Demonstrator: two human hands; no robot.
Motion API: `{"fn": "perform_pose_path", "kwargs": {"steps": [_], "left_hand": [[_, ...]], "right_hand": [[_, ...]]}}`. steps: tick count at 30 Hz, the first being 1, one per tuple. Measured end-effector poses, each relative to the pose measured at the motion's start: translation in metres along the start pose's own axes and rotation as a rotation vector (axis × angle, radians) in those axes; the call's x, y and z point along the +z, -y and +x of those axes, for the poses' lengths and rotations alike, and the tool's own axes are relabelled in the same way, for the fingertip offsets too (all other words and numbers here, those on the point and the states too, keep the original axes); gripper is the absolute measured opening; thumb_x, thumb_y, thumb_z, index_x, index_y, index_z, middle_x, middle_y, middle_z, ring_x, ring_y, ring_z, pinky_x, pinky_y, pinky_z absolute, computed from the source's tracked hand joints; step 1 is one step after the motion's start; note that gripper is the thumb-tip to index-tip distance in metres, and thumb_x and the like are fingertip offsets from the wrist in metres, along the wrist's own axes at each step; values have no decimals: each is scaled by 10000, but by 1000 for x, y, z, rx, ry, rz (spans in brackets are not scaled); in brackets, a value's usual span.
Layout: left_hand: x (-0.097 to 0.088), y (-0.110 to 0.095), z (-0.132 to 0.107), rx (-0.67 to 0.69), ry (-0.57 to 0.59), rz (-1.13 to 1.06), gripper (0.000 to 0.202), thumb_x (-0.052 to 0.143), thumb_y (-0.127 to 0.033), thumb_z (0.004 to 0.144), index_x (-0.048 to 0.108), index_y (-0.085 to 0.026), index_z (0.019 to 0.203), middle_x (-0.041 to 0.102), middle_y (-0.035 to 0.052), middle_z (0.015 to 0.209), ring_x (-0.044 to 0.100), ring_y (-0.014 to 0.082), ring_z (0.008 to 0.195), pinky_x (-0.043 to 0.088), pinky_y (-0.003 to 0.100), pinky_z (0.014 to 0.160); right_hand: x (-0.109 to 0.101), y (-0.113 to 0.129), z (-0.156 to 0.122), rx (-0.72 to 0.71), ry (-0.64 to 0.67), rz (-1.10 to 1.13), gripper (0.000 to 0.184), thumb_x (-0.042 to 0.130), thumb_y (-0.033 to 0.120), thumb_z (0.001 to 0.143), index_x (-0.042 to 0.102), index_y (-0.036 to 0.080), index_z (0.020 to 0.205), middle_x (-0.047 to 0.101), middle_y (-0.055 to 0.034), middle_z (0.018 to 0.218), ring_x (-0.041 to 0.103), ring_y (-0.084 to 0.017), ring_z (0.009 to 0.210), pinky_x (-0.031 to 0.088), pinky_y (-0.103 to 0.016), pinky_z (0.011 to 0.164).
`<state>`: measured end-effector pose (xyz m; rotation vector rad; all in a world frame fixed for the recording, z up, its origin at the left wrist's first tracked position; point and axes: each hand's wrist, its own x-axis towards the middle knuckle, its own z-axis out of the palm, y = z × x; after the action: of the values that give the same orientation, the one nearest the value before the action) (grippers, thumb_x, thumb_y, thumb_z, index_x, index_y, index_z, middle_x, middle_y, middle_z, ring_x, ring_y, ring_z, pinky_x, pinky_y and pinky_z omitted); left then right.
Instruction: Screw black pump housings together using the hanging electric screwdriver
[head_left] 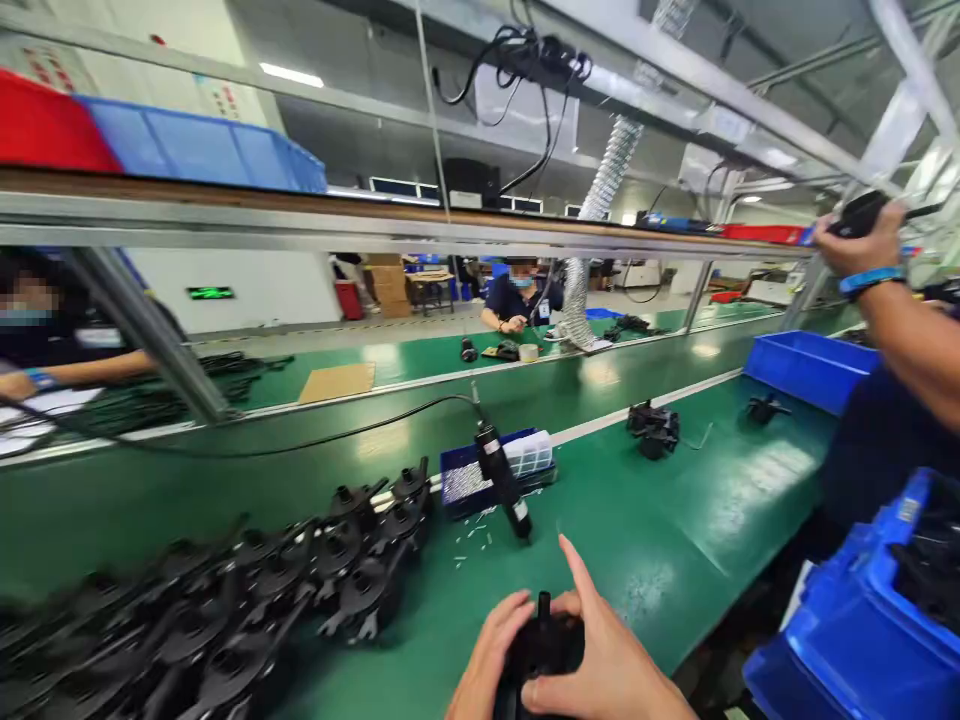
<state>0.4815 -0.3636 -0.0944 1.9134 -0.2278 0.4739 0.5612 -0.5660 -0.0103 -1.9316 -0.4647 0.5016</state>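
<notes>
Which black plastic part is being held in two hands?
The bottom-centre black plastic part, peg upward, between left hand and right hand; the black cluster at left lies untouched on the green bench.

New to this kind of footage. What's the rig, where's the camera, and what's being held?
No robot here: it's a person working bare-handed. The single view comes from a camera on their head, looking forward and down.

At bottom centre, the left hand and right hand hold a black part between them, its short post pointing up.

On the green bench, many similar-looking black pieces lie to the left, some blurred. Ahead, a black tool with a cable partly hides a small blue tray containing silvery bits.

The raised hand at upper right is someone else's.
</notes>
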Motion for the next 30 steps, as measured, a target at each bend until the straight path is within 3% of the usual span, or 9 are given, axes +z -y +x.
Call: {"fn": "perform_pose_path", "kwargs": {"steps": [3, 5, 6, 7, 9, 11, 15, 18, 30], "left_hand": [[0, 4, -4, -14, 42, -108, 589, 841, -482, 876, 677, -290, 1409, 714, 141, 1432, 709, 338, 1354, 607, 427, 1141], [1, 2, -4, -76, -2, -119, 598, 840, -342, 856, 650, -274, 1420, 707, 134, 1429, 707, 311, 1351, 593, 393, 1148], [2, 0, -3, -101, -24, -108, 600, 822, -282, 851, 641, -267, 1423, 702, 131, 1428, 701, 299, 1356, 583, 386, 1157], [2, -2, -2, -112, -33, -97, 598, 806, -240, 845, 639, -264, 1418, 701, 126, 1421, 698, 289, 1357, 575, 382, 1165], [3, -8, -1, -97, -35, -86, 595, 798, -204, 828, 642, -258, 1399, 706, 120, 1401, 703, 281, 1341, 573, 378, 1162], [3, -14, 1, -83, -43, -86, 585, 800, -186, 825, 639, -251, 1383, 714, 120, 1381, 713, 279, 1317, 586, 368, 1136], [1, -25, 5, -91, -88, -71, 527, 812, -203, 850, 640, -242, 1346, 725, 118, 1342, 729, 272, 1280, 609, 357, 1092], [0, -31, 7, -94, -104, -51, 516, 831, -236, 863, 645, -244, 1344, 726, 114, 1341, 737, 272, 1268, 609, 376, 1103], [-4, -39, 9, -92, -122, -61, 501, 839, -248, 874, 658, -236, 1341, 743, 120, 1305, 753, 280, 1228, 632, 380, 1061]], "right_hand": [[9, -1, -7, -17, -44, 37, 1250, 825, 215, 740, 158, 324, 1791, 691, -74, 1435, 663, -292, 1231, 500, -453, 1116], [4, -5, -6, -92, -198, 61, 792, 771, 323, 865, 526, 307, 1618, 634, -92, 1470, 660, -273, 1171, 534, -400, 1031], [1, -7, -5, -126, -252, 75, 484, 724, 399, 942, 688, 269, 1407, 656, -97, 1371, 659, -262, 1089, 544, -371, 952], [-2, -8, -5, -144, -260, 97, 302, 671, 475, 1007, 750, 238, 1176, 674, -90, 1207, 643, -249, 989, 537, -348, 869], [-4, -11, -8, -114, -176, 184, 417, 633, 596, 1051, 675, 220, 876, 592, -31, 892, 562, -215, 811, 488, -315, 744], [0, -14, -12, -43, -90, 286, 513, 651, 682, 1028, 593, 223, 806, 470, 22, 762, 459, -181, 713, 442, -299, 698], [13, -13, -17, 70, -21, 361, 640, 666, 825, 946, 494, 238, 757, 328, 68, 686, 288, -147, 642, 358, -295, 661], [16, -4, -14, 92, 58, 340, 690, 667, 873, 912, 467, 234, 748, 356, 60, 705, 313, -150, 671, 322, -297, 670], [7, 8, 1, 69, 229, 239, 519, 688, 673, 975, 537, 203, 814, 465, 29, 768, 425, -169, 739, 317, -311, 705]]}}
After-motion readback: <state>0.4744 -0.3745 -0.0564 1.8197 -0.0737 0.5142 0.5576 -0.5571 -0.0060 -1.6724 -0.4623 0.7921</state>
